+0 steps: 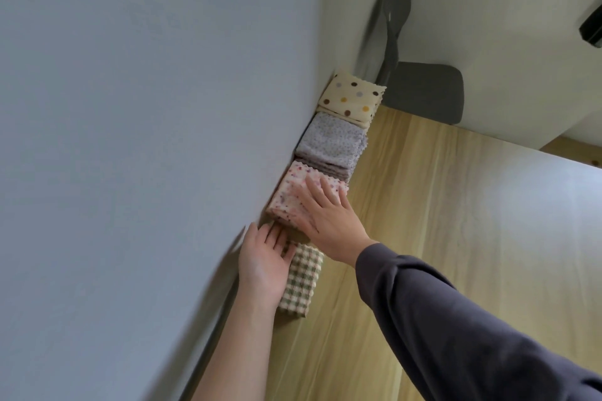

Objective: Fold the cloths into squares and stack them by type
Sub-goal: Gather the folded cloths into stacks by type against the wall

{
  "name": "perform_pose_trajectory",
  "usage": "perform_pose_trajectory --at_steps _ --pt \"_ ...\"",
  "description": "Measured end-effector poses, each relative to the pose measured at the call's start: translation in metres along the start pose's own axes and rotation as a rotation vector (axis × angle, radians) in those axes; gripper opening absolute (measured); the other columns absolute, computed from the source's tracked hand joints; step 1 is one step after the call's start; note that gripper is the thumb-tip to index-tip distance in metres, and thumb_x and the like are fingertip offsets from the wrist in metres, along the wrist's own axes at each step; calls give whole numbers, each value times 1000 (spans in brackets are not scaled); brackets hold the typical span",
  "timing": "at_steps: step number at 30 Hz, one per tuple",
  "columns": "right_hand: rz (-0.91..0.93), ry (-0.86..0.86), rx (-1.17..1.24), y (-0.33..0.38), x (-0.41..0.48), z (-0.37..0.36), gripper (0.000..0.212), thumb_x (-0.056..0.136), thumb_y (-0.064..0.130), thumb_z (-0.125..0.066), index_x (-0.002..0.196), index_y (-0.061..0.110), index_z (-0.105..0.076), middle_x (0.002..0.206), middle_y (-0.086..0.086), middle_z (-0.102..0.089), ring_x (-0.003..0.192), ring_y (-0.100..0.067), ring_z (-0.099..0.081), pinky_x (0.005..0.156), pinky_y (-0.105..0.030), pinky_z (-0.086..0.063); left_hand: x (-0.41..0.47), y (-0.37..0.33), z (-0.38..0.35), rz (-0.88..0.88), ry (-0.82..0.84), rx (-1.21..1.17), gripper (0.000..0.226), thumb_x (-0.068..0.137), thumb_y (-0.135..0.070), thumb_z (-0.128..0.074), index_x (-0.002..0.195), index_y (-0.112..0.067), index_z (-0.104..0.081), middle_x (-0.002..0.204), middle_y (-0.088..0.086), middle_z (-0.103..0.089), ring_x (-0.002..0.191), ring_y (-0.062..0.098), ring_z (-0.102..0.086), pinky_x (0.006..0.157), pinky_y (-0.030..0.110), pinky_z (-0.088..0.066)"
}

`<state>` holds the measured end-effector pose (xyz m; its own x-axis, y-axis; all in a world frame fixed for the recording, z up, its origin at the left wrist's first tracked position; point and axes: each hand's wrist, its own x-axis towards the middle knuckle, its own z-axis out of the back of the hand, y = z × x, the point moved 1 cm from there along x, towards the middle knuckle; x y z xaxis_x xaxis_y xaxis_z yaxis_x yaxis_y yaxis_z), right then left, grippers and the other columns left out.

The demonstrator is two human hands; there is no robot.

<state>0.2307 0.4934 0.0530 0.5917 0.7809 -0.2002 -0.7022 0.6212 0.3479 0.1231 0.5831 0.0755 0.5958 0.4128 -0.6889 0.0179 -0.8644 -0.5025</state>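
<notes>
Folded cloths stand in a row along the wall on the wooden table (439, 238). Farthest is a cream polka-dot stack (351, 96), then a grey speckled stack (332, 143), a pink dotted stack (293, 195) and, nearest, a green checked stack (301, 280). My right hand (329, 221) lies flat with straight fingers on top of the pink dotted stack. My left hand (264, 260) rests open on the wall side of the green checked stack, fingers reaching toward the pink one. The left part of the checked stack is hidden under that hand.
A pale grey wall (146, 140) runs right along the left of the cloth row. A grey chair (420, 88) stands beyond the table's far end. The table's right edge (553, 156) borders the floor. A dark object (593, 29) sits at the upper right.
</notes>
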Motion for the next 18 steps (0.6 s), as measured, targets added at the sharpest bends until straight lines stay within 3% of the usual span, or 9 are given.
perform_pose_trajectory --at_steps 3,7,12,18 --pt "-35 -46 102 -2 -33 8 57 102 45 -22 152 31 1 160 6 10 145 -17 16 119 -43 6 -11 4 4 -42 -76 113 41 101 -26 -35 139 -12 -42 133 10 -54 118 24 -53 98 40 -43" --pt "-142 -93 220 -10 -91 12 56 101 43 -29 152 33 -6 160 6 1 147 -16 10 120 -41 1 -35 20 7 -96 -65 355 22 99 -17 -43 114 -12 -58 106 6 -69 97 20 -65 75 33 -48" --pt "-274 -127 305 -31 -170 10 56 101 39 -35 151 32 -12 160 5 -7 148 -15 0 120 -37 -9 -72 60 0 -108 42 601 18 98 -11 -44 95 -12 -61 94 7 -71 89 22 -67 82 38 -50" --pt "-408 -185 352 -81 -266 16 55 101 37 -39 151 30 -18 160 5 -11 147 -15 -4 119 -35 -13 -117 148 -30 -31 149 730 22 99 -9 -40 93 -13 -61 90 5 -72 82 19 -66 76 33 -48"
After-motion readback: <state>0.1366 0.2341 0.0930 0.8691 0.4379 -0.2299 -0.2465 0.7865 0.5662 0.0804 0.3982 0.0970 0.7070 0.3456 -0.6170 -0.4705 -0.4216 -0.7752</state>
